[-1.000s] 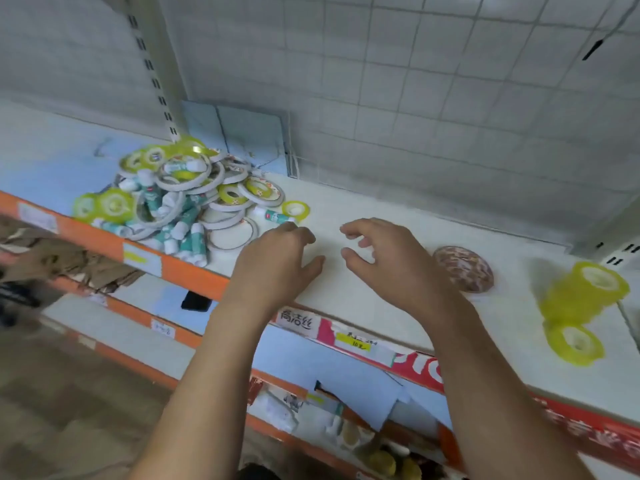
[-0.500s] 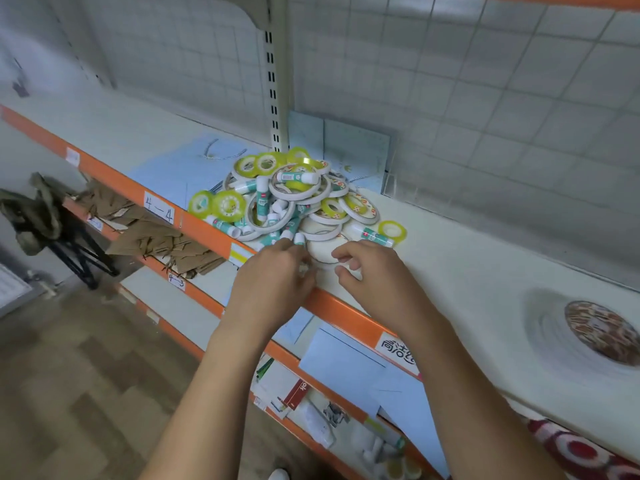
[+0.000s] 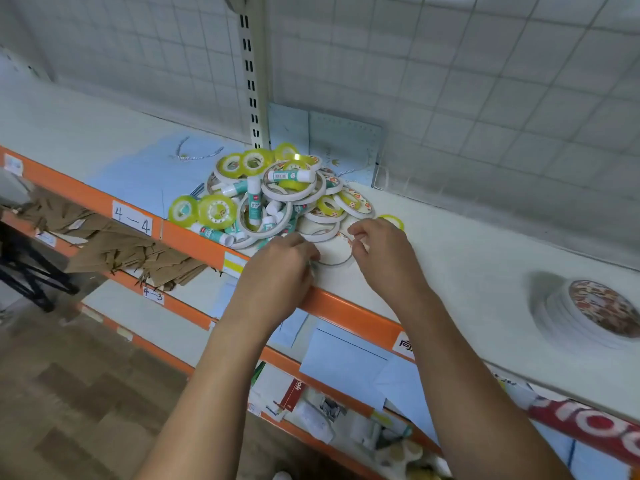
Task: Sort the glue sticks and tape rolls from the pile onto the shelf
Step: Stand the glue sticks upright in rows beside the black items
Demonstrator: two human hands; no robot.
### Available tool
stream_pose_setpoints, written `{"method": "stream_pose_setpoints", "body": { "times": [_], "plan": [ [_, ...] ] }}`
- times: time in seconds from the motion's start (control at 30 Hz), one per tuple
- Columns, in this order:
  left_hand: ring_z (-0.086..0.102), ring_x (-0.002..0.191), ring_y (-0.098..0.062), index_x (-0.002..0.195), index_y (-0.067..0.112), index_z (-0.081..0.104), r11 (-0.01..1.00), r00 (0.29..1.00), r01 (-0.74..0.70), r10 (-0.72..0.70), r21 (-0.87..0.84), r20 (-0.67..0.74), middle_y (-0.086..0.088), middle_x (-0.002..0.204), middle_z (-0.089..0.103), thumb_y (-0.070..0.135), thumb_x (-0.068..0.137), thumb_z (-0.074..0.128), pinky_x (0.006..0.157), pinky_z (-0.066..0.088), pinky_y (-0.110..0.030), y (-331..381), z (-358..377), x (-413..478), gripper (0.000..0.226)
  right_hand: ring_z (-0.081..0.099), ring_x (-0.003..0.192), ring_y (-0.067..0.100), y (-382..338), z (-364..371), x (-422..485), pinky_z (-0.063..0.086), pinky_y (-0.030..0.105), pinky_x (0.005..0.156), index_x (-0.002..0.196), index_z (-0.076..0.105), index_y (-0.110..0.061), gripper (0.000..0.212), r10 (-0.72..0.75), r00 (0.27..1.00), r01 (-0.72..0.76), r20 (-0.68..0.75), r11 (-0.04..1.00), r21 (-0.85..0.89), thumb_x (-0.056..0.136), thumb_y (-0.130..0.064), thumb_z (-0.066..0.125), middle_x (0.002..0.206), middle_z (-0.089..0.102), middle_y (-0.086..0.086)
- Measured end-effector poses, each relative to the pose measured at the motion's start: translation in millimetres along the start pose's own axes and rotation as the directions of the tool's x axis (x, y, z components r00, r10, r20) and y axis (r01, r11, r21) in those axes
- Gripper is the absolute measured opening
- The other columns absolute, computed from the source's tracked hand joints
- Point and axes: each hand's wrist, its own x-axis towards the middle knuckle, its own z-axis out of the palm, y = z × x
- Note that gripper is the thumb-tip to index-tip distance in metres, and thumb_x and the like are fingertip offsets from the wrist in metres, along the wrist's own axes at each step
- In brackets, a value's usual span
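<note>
A pile of tape rolls and glue sticks (image 3: 277, 199) lies on the white shelf (image 3: 467, 258), behind its orange front rail. It mixes yellow-green rolls, flat white rolls and white-and-teal glue sticks. Both hands are at the pile's near edge, either side of a thin white tape roll (image 3: 334, 263) lying flat. My right hand (image 3: 384, 261) pinches that ring's right rim between thumb and fingers. At the ring's left rim, my left hand (image 3: 280, 271) has its fingers curled under; what they hold is hidden.
A blurred stack of patterned tape rolls (image 3: 595, 313) stands on the shelf at far right. Blue panels (image 3: 343, 140) lean on the back grid behind the pile, beside a slotted upright post (image 3: 252, 81). Lower shelves hold cardboard scraps (image 3: 114, 247) and papers (image 3: 343, 365).
The view swung left from the sorted rolls to the pile. Both hands moved from the bare shelf to the pile's near edge and closed in on the thin white ring.
</note>
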Motion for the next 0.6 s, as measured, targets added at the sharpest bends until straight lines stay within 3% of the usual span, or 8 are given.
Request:
{"method": "stream_pose_setpoints", "body": {
  "times": [0.13,0.33,0.43,0.6],
  "plan": [
    [0.051,0.106,-0.024,0.115,0.021,0.067,0.995,0.995,-0.094,0.092,0.046,0.040,0.002,0.116,0.060,-0.008,0.079,0.049,0.085,0.046,-0.040,-10,5,9,0.049,0.050,0.113,0.028,11,6,17,0.041,0.037,0.095,0.126,0.060,-0.017,0.034,0.048,0.998,-0.054,-0.052,0.991,-0.124,0.093,-0.008,0.053,0.124,0.057,0.007],
    [0.044,0.102,-0.021,0.124,0.028,0.063,0.970,0.973,-0.209,0.193,0.126,0.129,0.013,0.131,0.055,-0.008,0.080,0.044,0.086,0.041,-0.032,-21,6,18,0.060,0.044,0.116,0.034,18,15,29,0.042,0.041,0.091,0.135,0.052,-0.018,0.050,0.127,0.991,-0.108,0.048,0.953,-0.284,0.089,0.000,0.049,0.125,0.056,0.010],
    [0.041,0.107,-0.020,0.127,0.031,0.062,0.967,0.967,-0.214,0.191,0.137,0.168,0.016,0.136,0.051,0.000,0.088,0.045,0.089,0.040,-0.032,-22,9,20,0.052,0.048,0.116,0.033,19,16,29,0.043,0.038,0.094,0.135,0.054,-0.014,0.047,0.131,0.991,-0.120,0.027,0.961,-0.249,0.089,-0.001,0.054,0.125,0.055,0.012],
    [0.040,0.108,-0.019,0.119,0.036,0.064,0.968,0.965,-0.208,0.180,0.137,0.191,0.018,0.131,0.054,0.005,0.091,0.048,0.085,0.034,-0.029,-22,8,26,0.045,0.050,0.107,0.034,23,15,25,0.041,0.035,0.087,0.117,0.064,-0.010,0.026,0.197,0.980,-0.169,0.028,0.899,-0.405,0.093,-0.012,0.054,0.119,0.052,0.015]
  ]
}}
